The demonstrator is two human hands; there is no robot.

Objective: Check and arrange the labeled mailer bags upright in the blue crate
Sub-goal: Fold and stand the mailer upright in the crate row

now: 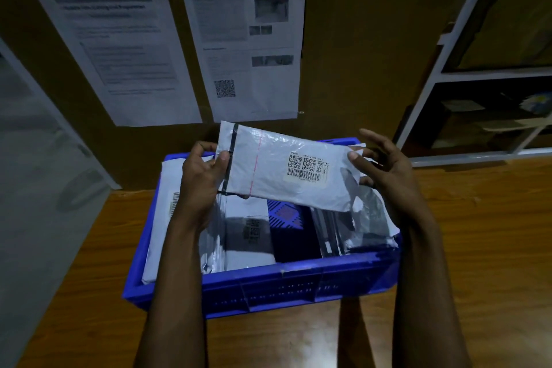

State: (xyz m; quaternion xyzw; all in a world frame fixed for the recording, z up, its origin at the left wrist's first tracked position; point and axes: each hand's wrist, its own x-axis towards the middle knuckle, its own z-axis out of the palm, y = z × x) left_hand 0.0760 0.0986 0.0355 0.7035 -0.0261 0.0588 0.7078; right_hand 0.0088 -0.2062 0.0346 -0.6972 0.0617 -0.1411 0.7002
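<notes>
Mailer bag (283, 170) held over blue crate (268, 287), posted sheets (251, 45) behind

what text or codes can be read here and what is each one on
No words or numbers read clearly.
Held mailer bag, label: square codes and a barcode; digits too small.
Bag at the crate's left: barcode only, partly hidden.
Bag lying in the blue crate: dark codes, unreadable.
Left wall sheet: heading and text blurred.
Right wall sheet: QR code; text blurred.
</notes>
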